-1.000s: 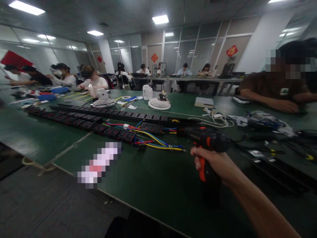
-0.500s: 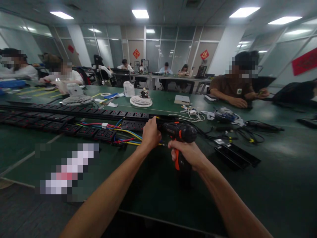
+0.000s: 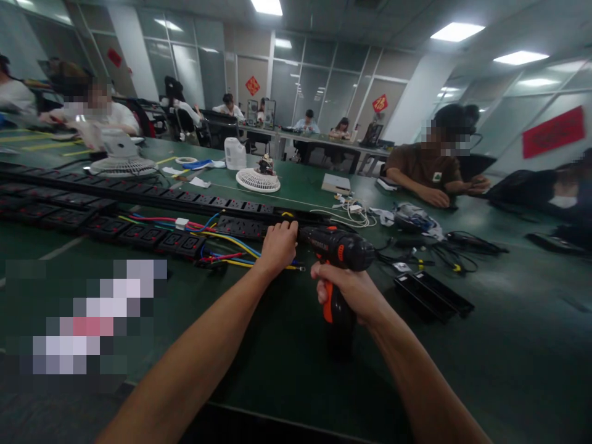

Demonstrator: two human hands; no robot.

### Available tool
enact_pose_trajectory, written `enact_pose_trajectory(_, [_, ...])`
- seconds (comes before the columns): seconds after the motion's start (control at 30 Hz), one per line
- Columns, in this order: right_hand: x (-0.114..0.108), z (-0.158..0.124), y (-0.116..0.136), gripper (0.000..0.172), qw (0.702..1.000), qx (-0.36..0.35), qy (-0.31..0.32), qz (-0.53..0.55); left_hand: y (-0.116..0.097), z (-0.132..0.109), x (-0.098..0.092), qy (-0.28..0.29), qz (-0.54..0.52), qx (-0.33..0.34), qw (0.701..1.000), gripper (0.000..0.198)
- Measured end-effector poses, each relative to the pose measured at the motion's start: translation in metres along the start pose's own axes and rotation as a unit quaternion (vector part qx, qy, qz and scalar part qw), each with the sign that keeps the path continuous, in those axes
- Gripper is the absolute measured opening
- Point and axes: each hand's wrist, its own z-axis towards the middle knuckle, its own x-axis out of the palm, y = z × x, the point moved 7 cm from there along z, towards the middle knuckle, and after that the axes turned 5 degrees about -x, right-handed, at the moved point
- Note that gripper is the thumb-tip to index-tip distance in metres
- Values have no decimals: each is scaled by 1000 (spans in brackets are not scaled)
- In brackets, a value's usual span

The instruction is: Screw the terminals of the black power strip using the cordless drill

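My right hand (image 3: 346, 285) is wrapped around the grip of a black and orange cordless drill (image 3: 340, 246), whose nose points left. Just in front of that nose, my left hand (image 3: 279, 248) is closed at the end of a black power strip (image 3: 239, 227); its fingertips are hidden on the far side. Blue, yellow, red and green wires (image 3: 240, 244) run out from the strips and pass beneath my left hand. One yellow wire ends in a metal lug just right of it. Long black socket strips (image 3: 139, 233) stretch away to the left.
Two black trays (image 3: 432, 296) lie right of the drill, near black cables (image 3: 430, 250) and a plastic bag (image 3: 416, 220). Behind the strips are a white fan grille (image 3: 258, 180), a white jug (image 3: 235, 153) and a box (image 3: 336, 184). A co-worker (image 3: 419, 166) sits across the green table.
The view has tilted and shifted, so the table and strips appear moved left. Both hands keep their holds, and the drill stays close beside my left hand.
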Motion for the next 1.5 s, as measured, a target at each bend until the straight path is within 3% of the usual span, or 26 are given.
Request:
enact_pose_trajectory(0.17, [-1,1,-4,22,1000,1,-7,-1,-3,-7,-3,-12,8,-19,1000,52])
enact_pose_trajectory(0.27, [-1,1,-4,23,1000,4,-8,4,0,-11,-6,-29,18,-68,997,65])
enact_pose_trajectory(0.37, [-2,0,-4,22,1000,9,-9,8,2,-15,-6,-32,26,-105,994,66])
enact_pose_trajectory(0.77, [-2,0,-3,17,1000,5,-9,10,4,-14,-2,-15,32,-125,992,73])
enact_pose_trajectory(1.07, [-1,0,-3,18,1000,6,-12,5,-3,-12,-6,-40,18,-76,996,66])
enact_pose_trajectory(1.17, [-1,0,-2,17,1000,-2,-8,4,-6,-3,-4,-18,-1,-29,999,65])
enact_pose_trajectory(1.3, [-1,0,-1,16,1000,-2,-4,1,-2,10,4,26,-17,-8,999,45])
enact_pose_trajectory(1.5, [-1,0,-2,14,1000,1,-7,-6,5,18,10,17,-22,6,1000,49])
